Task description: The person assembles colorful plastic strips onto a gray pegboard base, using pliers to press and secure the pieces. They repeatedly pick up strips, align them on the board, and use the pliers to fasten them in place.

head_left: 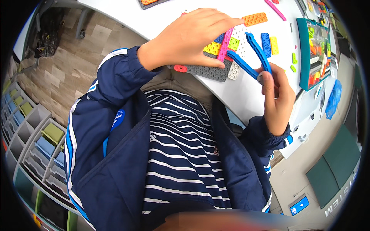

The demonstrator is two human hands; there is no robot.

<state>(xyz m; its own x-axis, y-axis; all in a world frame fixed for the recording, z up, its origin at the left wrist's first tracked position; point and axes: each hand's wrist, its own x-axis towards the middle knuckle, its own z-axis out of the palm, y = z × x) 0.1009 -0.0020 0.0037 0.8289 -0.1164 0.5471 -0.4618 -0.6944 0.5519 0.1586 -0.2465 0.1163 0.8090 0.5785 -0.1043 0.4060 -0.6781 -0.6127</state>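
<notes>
My left hand (192,36) reaches over a group of perforated plastic building pieces, thumb and forefinger spread to the two ends of a pink strip (225,45). The strip stands between them, above yellow (212,48) and lime (234,43) plates. Its other fingers are partly hidden. In my right hand (275,92), thumb and fingers close on the joined end of a blue V-shaped tongs-like piece (246,65), which has a grey round part at the joint. Its two arms stand apart, the left tip next to the pink strip. A dark grey plate (210,72) lies beneath my left thumb.
On the white table (231,92) lie an orange plate (255,19), a blue plate (266,45), a yellow plate (274,45) and small green pieces (294,58). A teal-rimmed case of parts (304,57) stands at the right. Storage trays (46,144) are at the lower left.
</notes>
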